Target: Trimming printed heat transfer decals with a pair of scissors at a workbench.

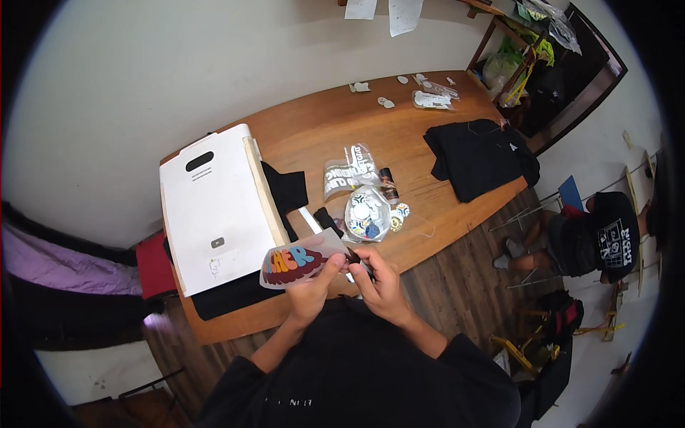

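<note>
Here, held sheet (291, 264), brn table (303, 132), wht wall (221, 64), plank flr (464, 246)

Inspector: Where does the machine (221, 221) stand on your worktop (307, 132)?
Operator's aide: At your left end. The bowl (386, 227) lies right of it; the garment (477, 158) lies farther right, apart from both.
Inspector: What borders your bowl?
Aide: Film sheets (344, 175) behind, a cylinder (389, 185) behind right, loose stickers (400, 212) just right.
Inspector: Nearest you?
Aide: A transfer sheet (294, 262) in your left fingers (331, 269), your right fingers (375, 259) at its right end.
Inspector: Beyond?
Aide: A packet (432, 101) near your far edge; shelving (492, 37) past the far right corner; another person (612, 228) right, off the worktop.
</note>
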A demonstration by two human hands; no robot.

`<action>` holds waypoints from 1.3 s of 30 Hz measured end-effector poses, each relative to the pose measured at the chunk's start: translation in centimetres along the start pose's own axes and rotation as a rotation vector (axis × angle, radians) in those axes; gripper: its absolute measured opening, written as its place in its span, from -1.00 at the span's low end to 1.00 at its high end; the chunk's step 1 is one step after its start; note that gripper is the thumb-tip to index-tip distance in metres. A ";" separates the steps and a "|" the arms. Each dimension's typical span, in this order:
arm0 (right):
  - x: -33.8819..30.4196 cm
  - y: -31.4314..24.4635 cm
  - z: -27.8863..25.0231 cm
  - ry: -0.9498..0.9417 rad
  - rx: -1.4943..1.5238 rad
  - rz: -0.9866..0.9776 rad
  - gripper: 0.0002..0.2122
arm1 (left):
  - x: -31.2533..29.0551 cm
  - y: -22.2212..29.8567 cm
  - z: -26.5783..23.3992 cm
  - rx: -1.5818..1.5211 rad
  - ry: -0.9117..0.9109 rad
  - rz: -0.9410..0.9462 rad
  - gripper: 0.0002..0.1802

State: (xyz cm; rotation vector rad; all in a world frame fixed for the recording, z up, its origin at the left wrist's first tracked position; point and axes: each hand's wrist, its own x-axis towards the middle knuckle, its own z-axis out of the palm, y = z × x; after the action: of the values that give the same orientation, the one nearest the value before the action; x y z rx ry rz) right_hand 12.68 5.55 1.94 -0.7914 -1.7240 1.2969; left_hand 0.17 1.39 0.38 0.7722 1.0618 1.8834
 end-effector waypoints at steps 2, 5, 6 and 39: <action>0.1 -0.2 0.0 -0.002 -0.003 0.003 -0.85 | 0.1 0.1 0.0 -0.005 -0.008 -0.001 -0.49; 0.2 -0.1 0.0 -0.005 0.001 0.005 -0.85 | 0.2 0.0 0.0 -0.014 -0.017 0.002 -0.49; 0.2 0.0 0.0 -0.007 0.010 0.005 -0.85 | 0.2 0.0 -0.1 -0.017 -0.016 0.007 -0.50; 0.2 -0.2 0.2 -0.062 -0.037 -0.033 -0.82 | 0.3 0.2 -1.0 0.054 -0.067 0.118 -0.56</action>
State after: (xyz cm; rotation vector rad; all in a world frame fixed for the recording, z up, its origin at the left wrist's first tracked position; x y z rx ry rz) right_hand 12.45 5.54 2.17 -0.7482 -1.8072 1.2827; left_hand -0.87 1.18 0.13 0.9406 1.0482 1.9201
